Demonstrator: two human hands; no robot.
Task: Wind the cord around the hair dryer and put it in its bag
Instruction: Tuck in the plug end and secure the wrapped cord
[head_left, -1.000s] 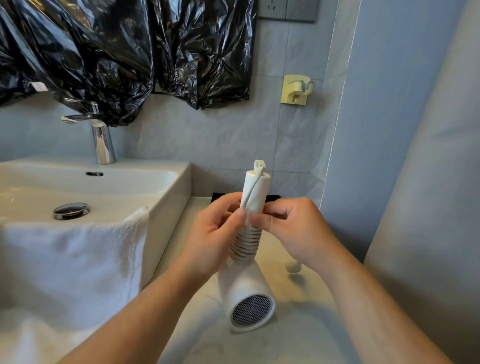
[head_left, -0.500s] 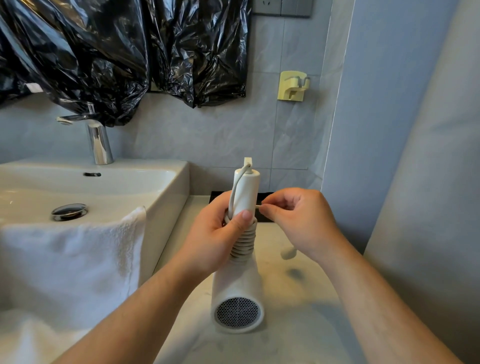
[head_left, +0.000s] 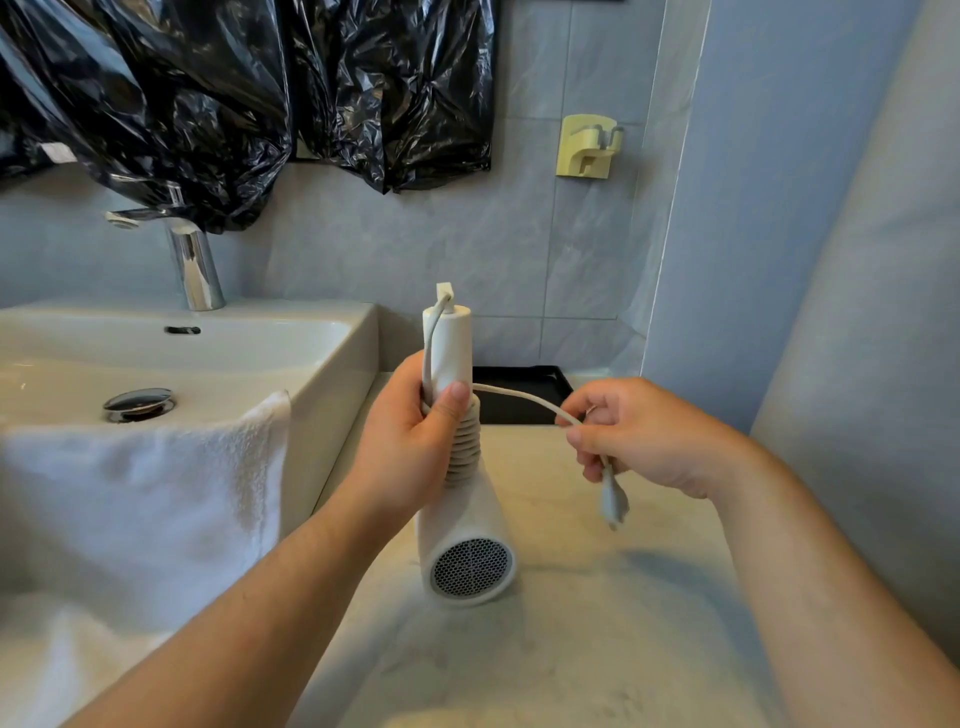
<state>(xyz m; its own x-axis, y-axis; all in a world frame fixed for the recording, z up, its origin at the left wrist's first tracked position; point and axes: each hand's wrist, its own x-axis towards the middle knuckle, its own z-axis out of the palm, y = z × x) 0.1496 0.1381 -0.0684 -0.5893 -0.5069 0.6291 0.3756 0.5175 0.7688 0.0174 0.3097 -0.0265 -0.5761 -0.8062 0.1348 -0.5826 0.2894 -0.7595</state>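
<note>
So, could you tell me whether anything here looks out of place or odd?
Crumpled black plastic sheeting hangs on the wall above the sink, sagging onto the tap, an unusual covering there. A white towel drapes over the sink's near edge. Nothing looks spilled or damaged.

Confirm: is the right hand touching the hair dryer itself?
Apart. The head view shows a clear gap between the right hand and the hair dryer; only the cord it holds spans it.

Pale marbled counter (head_left: 597, 623) carried a black tray (head_left: 524, 379) at the back, against the wall. White basin (head_left: 332, 415) sat left.
</note>
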